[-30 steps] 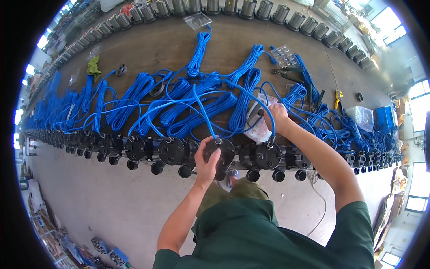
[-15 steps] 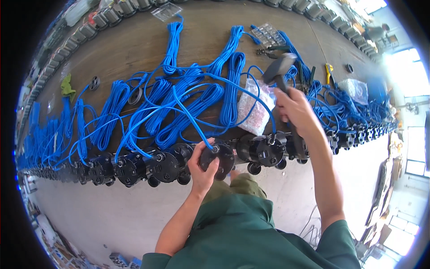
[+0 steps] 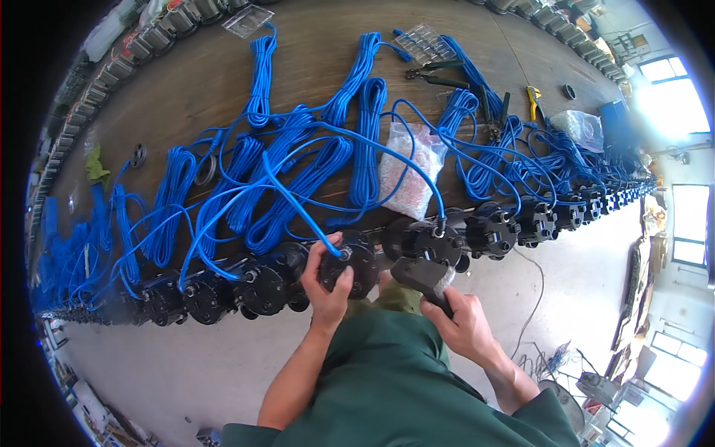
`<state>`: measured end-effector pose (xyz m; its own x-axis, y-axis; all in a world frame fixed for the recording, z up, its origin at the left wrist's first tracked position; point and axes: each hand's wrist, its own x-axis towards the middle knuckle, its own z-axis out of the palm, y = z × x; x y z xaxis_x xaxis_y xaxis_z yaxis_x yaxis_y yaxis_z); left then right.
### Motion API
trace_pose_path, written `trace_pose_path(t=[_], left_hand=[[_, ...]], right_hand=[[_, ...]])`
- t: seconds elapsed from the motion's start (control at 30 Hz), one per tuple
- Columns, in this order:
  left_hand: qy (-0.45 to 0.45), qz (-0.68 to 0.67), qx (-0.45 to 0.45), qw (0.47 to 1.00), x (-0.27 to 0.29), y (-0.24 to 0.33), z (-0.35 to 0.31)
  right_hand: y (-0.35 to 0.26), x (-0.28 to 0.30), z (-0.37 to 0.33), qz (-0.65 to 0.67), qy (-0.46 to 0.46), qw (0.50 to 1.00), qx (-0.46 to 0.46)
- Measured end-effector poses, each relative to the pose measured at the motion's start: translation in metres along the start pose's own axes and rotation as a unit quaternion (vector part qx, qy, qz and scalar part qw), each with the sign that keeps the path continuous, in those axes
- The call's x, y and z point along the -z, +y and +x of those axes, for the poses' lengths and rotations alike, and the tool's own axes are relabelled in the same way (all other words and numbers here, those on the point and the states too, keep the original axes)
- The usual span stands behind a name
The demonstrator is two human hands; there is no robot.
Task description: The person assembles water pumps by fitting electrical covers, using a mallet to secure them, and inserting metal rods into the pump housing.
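My left hand (image 3: pixel 328 292) is wrapped round the left side of a round black housing (image 3: pixel 363 262) at the table's near edge. Its fingers are by the point where a thick blue cable (image 3: pixel 296 205) enters the housing's end face. My right hand (image 3: pixel 468 328) grips the handle of a hammer (image 3: pixel 418 276) with a dark head. The hammer head hangs low, just right of the held housing and in front of a neighbouring black housing (image 3: pixel 441 246); whether it touches either one I cannot tell.
Similar black housings line the near edge on both sides. Coiled blue cables (image 3: pixel 370 149) cover the brown table (image 3: pixel 186 82). A clear bag of small pale pieces (image 3: pixel 406 177), yellow-handled pliers (image 3: pixel 534 103) and dark-handled pliers (image 3: pixel 439 74) lie there too. Metal parts (image 3: pixel 141 48) rim the far side.
My right hand has brought the hammer down and toward me, from above the table to beside the held housing. My left hand stays on the housing. The view has shifted slightly.
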<state>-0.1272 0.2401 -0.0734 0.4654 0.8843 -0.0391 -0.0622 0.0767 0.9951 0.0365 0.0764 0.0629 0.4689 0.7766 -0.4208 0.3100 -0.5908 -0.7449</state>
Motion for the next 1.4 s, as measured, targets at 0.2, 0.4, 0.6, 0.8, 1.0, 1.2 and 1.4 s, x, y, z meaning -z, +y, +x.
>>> trace_pose_path(t=[0.2, 0.4, 0.6, 0.8, 1.0, 1.2, 1.4], left_hand=[[-0.003, -0.004, 0.007, 1.000, 0.003, 0.001, 0.000], [-0.003, -0.010, -0.001, 1.000, 0.001, -0.002, -0.001], [-0.002, -0.046, 0.048, 0.998, 0.007, -0.007, -0.006], [0.029, -0.009, -0.084, 0.996, 0.000, 0.001, 0.000], [0.031, 0.022, -0.098, 0.994, 0.001, -0.001, -0.004], [-0.014, 0.120, -0.209, 0.970, 0.023, -0.008, -0.006], [-0.057, 0.117, -0.189, 0.973, 0.022, -0.027, 0.002]], right_hand=[[-0.046, 0.030, 0.002, 0.013, 0.030, 0.979, 0.201], [-0.024, -0.003, 0.018, -0.142, -0.035, 0.979, 0.143], [-0.078, 0.032, 0.006, -0.088, -0.045, 0.962, 0.256], [-0.049, -0.002, -0.004, -0.129, 0.030, 0.957, 0.260], [-0.071, 0.001, 0.006, -0.085, -0.034, 0.993, 0.079], [-0.108, -0.007, -0.008, -0.131, -0.009, 0.928, 0.349], [-0.071, -0.047, 0.030, -0.200, -0.092, 0.962, 0.162]])
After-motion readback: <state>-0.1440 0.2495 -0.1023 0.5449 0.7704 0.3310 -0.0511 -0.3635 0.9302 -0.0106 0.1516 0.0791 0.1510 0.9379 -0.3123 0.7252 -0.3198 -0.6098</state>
